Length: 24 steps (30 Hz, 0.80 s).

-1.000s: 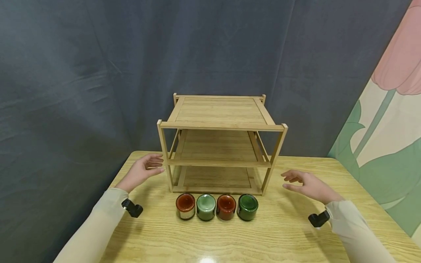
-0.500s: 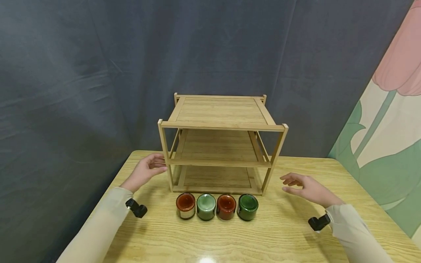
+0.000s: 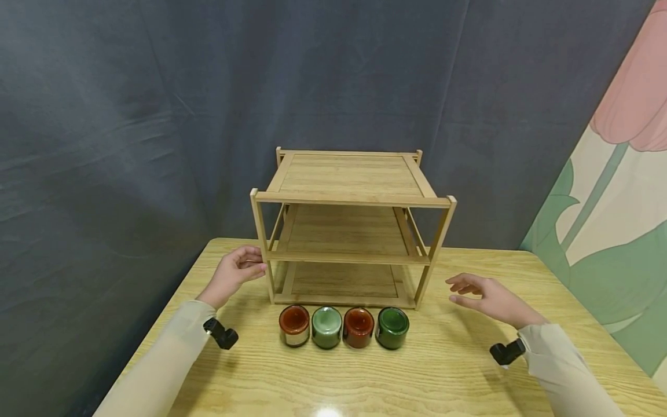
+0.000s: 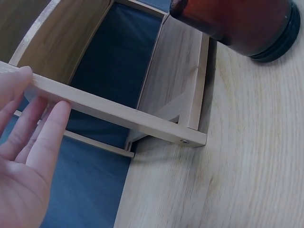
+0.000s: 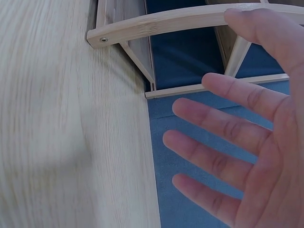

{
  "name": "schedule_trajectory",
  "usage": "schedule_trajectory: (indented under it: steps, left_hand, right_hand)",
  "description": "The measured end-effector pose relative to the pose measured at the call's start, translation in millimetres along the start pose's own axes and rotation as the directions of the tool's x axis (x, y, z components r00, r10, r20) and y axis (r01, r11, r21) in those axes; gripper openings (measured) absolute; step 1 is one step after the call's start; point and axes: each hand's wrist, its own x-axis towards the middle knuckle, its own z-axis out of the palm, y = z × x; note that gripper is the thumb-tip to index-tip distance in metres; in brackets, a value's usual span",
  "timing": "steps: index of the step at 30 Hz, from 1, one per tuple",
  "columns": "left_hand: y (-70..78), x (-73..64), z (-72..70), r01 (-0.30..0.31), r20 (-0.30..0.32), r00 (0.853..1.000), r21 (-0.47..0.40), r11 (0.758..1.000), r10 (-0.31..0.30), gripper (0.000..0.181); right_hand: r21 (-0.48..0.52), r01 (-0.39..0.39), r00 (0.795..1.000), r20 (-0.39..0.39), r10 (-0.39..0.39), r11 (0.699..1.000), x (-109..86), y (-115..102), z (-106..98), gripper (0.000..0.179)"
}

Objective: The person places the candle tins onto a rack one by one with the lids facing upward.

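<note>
A three-tier wooden shelf rack (image 3: 349, 200) stands on the table. My left hand (image 3: 233, 277) is at its left front post, pinching it between thumb and fingers. In the left wrist view the thumb lies on one face of the post (image 4: 118, 111) and the fingertips (image 4: 61, 108) meet the other side. To the right of the rack, my right hand (image 3: 492, 298) hovers apart from it with spread, relaxed fingers and holds nothing. Lined up before the rack are a brown-red jar (image 3: 294, 325), a pale green jar (image 3: 326, 328), another red jar (image 3: 358, 328) and a dark green jar (image 3: 392, 328).
The light wooden table (image 3: 333, 382) extends in front of the jars and to both sides. A dark blue curtain (image 3: 333, 75) hangs behind the rack. A wall with a painted tulip (image 3: 633, 110) borders the right side.
My left hand has moved right to the rack's left front post and now grips it. My right hand has dropped very slightly. The rack and jars look unmoved.
</note>
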Motion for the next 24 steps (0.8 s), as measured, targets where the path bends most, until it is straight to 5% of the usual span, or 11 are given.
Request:
schedule_trajectory:
  steps: [10,24]
  left_hand:
    - [-0.9,-0.2,0.5,-0.001,-0.004,1.000,-0.024,1.000,0.001,0.039]
    - [-3.1,1.4,-1.1,0.012,-0.002,1.000,-0.026,1.000,-0.013,0.041]
  right_hand:
    - [0.013,0.015,1.000,0.006,-0.015,1.000,-1.2,-2,-1,0.038]
    - [0.099,0.114,0.993,0.012,-0.115,0.989,-7.5,-33,-7,0.033]
